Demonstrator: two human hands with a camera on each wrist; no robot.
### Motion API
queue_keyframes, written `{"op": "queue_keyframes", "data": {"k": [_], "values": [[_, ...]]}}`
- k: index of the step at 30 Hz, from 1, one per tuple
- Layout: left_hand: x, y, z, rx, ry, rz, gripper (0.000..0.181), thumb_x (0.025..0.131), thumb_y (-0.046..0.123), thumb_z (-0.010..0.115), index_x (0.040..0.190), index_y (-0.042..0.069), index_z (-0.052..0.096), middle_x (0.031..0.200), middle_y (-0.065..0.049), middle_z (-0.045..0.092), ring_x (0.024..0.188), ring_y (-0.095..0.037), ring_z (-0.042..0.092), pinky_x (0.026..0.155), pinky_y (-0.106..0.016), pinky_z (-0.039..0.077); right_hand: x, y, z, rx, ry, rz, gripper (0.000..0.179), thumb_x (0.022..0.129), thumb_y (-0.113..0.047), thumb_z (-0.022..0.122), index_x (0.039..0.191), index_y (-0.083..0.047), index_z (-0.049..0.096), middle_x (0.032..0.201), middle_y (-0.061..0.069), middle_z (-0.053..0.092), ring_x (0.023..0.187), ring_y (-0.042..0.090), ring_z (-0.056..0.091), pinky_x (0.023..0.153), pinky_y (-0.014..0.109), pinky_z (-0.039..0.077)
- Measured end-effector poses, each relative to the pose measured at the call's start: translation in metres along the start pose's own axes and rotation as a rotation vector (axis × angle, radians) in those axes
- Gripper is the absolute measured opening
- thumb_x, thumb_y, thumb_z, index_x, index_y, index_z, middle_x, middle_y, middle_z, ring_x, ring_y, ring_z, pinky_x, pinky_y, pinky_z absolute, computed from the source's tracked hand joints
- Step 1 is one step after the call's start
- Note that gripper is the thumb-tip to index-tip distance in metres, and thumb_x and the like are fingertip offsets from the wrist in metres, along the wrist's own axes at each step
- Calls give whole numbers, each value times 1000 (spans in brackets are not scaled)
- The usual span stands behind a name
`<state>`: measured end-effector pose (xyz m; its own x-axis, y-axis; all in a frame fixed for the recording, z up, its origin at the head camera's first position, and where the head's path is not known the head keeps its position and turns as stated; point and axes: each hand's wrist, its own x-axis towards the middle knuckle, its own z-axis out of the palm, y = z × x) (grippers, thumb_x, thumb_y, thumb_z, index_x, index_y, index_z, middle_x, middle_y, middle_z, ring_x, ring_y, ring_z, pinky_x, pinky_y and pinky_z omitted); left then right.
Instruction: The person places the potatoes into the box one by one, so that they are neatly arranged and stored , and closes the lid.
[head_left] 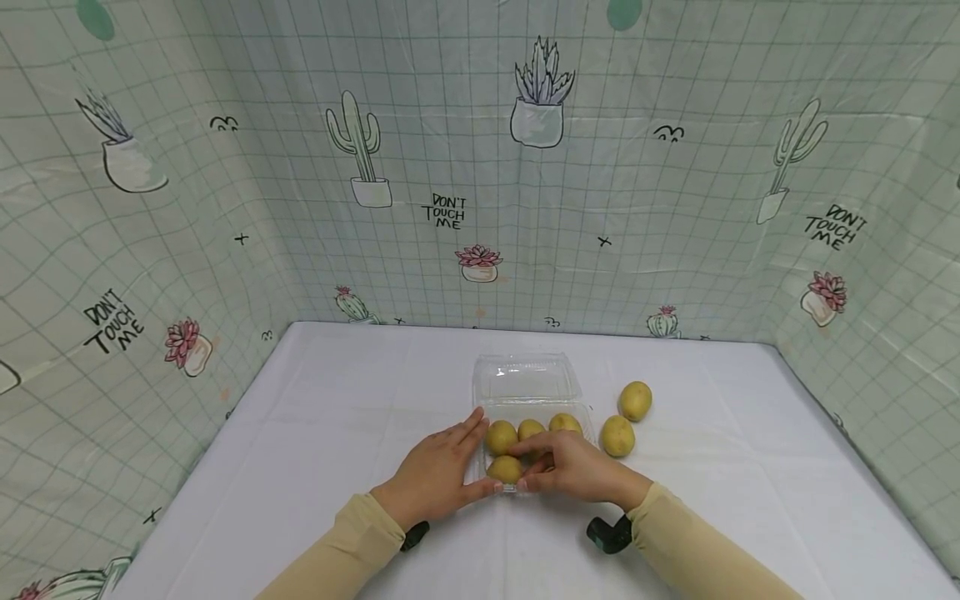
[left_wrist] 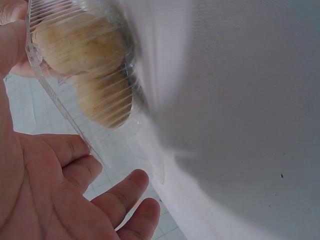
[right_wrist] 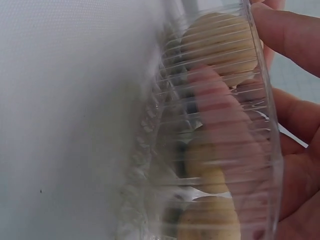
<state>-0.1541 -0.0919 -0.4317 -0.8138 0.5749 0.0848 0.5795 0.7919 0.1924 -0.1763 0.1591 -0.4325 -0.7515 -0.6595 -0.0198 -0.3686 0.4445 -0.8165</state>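
Note:
A clear plastic clamshell box (head_left: 525,379) lies with its lid folded back, several yellow potatoes inside. My left hand (head_left: 431,472) rests along the box's left side, fingers extended and thumb at the front edge. In the left wrist view, its fingers (left_wrist: 120,197) spread beside the ribbed wall. My right hand (head_left: 573,468) reaches over the front rim, its curled fingertips and thumb at the right end of the front-left potato (head_left: 505,469). Through the wall in the right wrist view, a finger lies against that potato (right_wrist: 220,47). The right hand covers the box's front-right part.
Two more potatoes lie on the white table just right of the box, one nearer (head_left: 618,437) and one farther back (head_left: 635,401). Dark wrist-camera mounts (head_left: 609,534) sit under the wrists. A patterned curtain (head_left: 480,167) encloses the table's back and sides.

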Motion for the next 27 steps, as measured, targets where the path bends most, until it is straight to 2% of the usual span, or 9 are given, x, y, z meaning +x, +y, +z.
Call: {"op": "queue_keyframes", "data": {"k": [12, 18, 27], "values": [[0, 1, -1, 3, -4, 2, 85, 95, 61, 55, 154, 1, 35, 161, -13, 26, 136, -29, 45, 107, -44, 41, -6, -1, -6, -49, 9, -31, 39, 90, -15, 76, 125, 1, 66, 121, 11, 66, 87, 8, 68, 76, 25, 56], [0, 0, 0, -10, 4, 9, 85, 95, 61, 55, 153, 1, 37, 161, -14, 27, 136, -30, 44, 107, -44, 41, -7, -2, -8, -76, 12, -16, 39, 89, -18, 78, 123, -1, 67, 112, 5, 67, 85, 7, 67, 75, 24, 56], [0, -2, 3, -11, 14, 15, 84, 96, 61, 54, 152, 1, 38, 161, -14, 28, 136, -30, 45, 106, -44, 41, -6, -1, -7, -1, -17, -22, 38, 90, -15, 77, 123, -1, 66, 112, 4, 67, 89, 12, 68, 78, 26, 56]]}}
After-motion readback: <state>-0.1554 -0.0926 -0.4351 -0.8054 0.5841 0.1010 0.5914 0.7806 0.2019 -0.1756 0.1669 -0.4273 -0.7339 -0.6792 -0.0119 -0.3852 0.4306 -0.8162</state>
